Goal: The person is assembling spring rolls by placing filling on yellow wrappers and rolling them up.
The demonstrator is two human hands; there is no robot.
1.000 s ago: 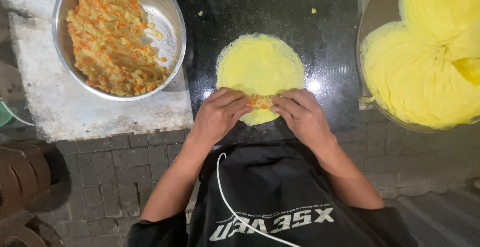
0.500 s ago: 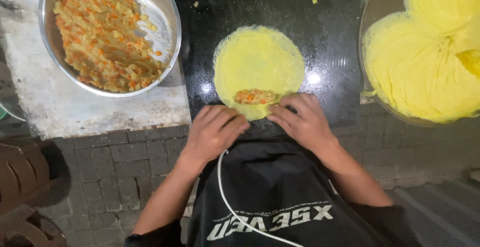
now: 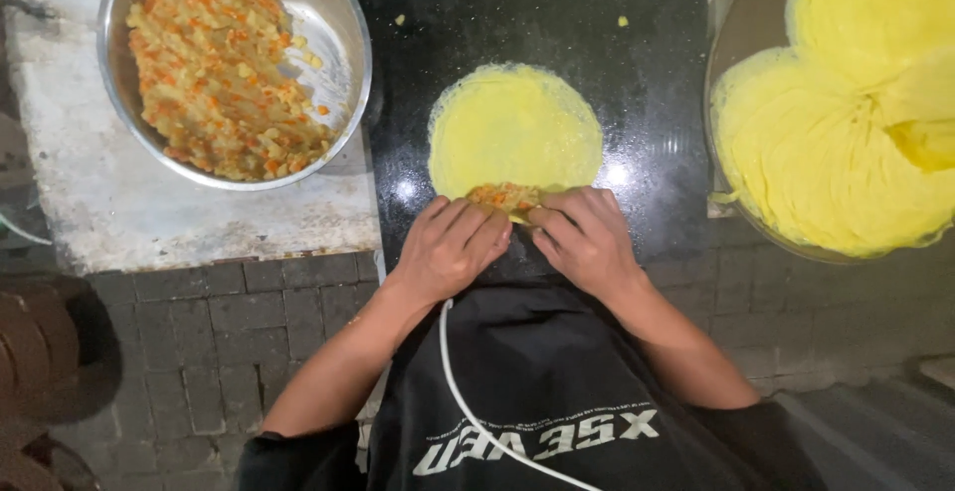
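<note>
1. Since half a second ago, both hands have moved up over the near edge of the yellow wrapper; the strip of filling that lay open between them is now partly covered by fingertips and a folded lip of the sheet.
2. The left hand sits at lower centre of the frame, fingers curled together and pressing on the wrapper's near edge, pinching it over the filling.
3. The right hand lies just beside it, fingers also bent and close together, gripping the same edge; the fingertips of the two hands almost meet.
4. The wrapper is a thin round sheet lying flat at the centre of the frame, on a glossy black slab that reflects points of light and carries a few yellow crumbs near its top.
5. To the left of the slab is a pale, worn stone counter; below it, across the lower part of the frame, runs a floor of dark grey paving bricks.
6. In the upper left stands a round steel bowl, resting on the pale counter, about half full of a chopped orange and pale yellow mix.
7. At the right edge a wide metal tray holds a heap of thin yellow sheets, fanned and overlapping.
8. A black garment with a white cord fills the bottom centre.
</note>
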